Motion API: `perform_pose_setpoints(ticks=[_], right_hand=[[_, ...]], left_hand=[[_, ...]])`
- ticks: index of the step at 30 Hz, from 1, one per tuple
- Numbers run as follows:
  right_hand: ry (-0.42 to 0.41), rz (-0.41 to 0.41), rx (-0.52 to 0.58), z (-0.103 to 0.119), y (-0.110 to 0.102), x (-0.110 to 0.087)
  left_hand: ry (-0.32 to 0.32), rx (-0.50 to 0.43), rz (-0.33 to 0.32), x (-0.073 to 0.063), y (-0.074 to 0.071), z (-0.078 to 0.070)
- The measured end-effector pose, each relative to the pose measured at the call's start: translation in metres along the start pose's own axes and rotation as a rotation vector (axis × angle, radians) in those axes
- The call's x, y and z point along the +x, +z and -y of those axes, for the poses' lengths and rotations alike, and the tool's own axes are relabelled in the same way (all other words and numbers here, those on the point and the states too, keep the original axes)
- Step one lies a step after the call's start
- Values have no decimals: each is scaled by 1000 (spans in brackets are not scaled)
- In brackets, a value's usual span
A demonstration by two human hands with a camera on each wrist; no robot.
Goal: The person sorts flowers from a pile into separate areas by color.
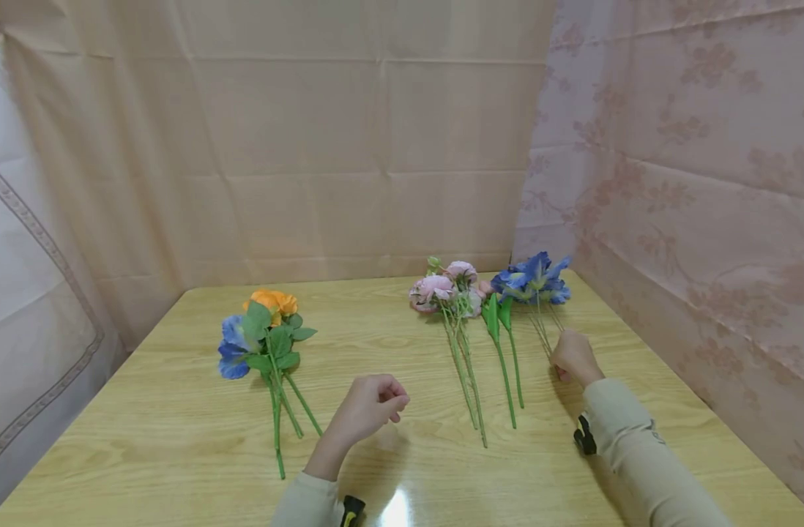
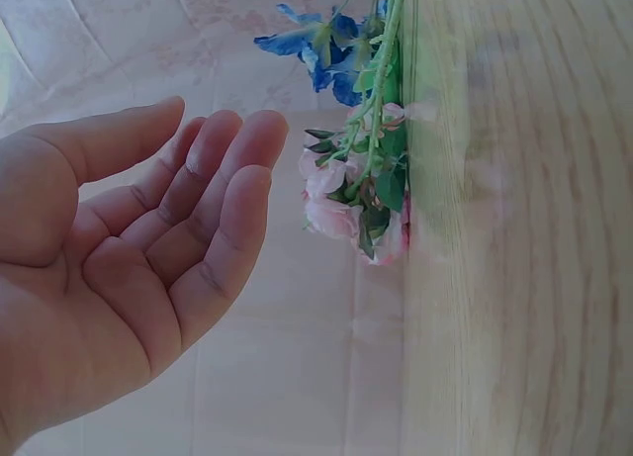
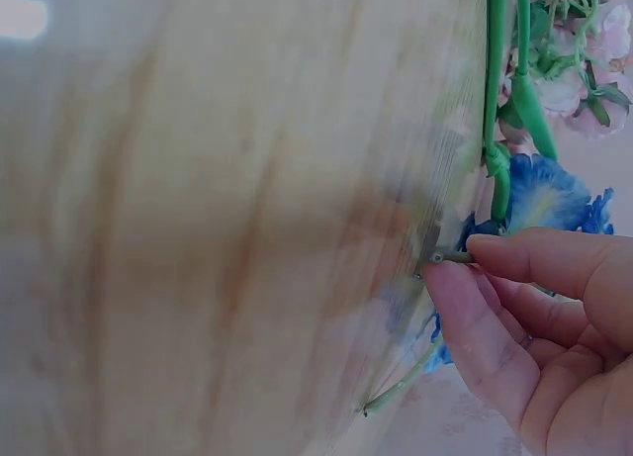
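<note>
My right hand [image 1: 575,357] is low over the right part of the table. In the right wrist view its thumb and finger pinch the end of a thin green stem [image 3: 455,257]. That stem belongs to the blue flowers [image 1: 532,278] at the back right. Another stem end [image 3: 381,402] lies loose beside the fingers. My left hand [image 1: 365,406] hovers above the middle of the table with loosely bent fingers and nothing in them. In the left wrist view its palm [image 2: 89,318] shows bare.
Pink flowers [image 1: 432,290] on long stems lie right of centre, beside two green-leaved stems [image 1: 505,344]. On the left lie orange flowers [image 1: 273,301] and a blue flower [image 1: 233,350] with crossed stems. Curtains [image 1: 349,146] hang behind the wooden table [image 1: 165,439] and along its sides.
</note>
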State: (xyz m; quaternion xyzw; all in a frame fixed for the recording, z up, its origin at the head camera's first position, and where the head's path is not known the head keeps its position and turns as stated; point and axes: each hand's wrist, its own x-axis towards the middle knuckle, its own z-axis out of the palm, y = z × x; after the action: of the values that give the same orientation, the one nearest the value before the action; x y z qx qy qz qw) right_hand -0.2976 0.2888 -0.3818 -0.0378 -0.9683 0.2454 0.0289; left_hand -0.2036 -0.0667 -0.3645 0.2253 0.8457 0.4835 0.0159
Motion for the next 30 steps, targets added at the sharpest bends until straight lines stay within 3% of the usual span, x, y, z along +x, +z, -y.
perform_pose_setpoints(ticks=[8, 13, 15, 22, 26, 30], right_hand=[[35, 8, 96, -2, 1, -1], [11, 35, 83, 1, -5, -6], [-1, 53, 143, 3, -6, -8], [2, 182, 563, 23, -5, -20], [-45, 216, 676, 40, -5, -28], [-97, 236, 708, 54, -3, -37]], left_hand=[[8, -7, 11, -2, 0, -1], [8, -4, 25, -2, 0, -1], [12, -1, 31, -2, 0, 0], [14, 21, 36, -1, 1, 1], [18, 33, 28, 0, 1, 2], [15, 59, 16, 0, 1, 2]])
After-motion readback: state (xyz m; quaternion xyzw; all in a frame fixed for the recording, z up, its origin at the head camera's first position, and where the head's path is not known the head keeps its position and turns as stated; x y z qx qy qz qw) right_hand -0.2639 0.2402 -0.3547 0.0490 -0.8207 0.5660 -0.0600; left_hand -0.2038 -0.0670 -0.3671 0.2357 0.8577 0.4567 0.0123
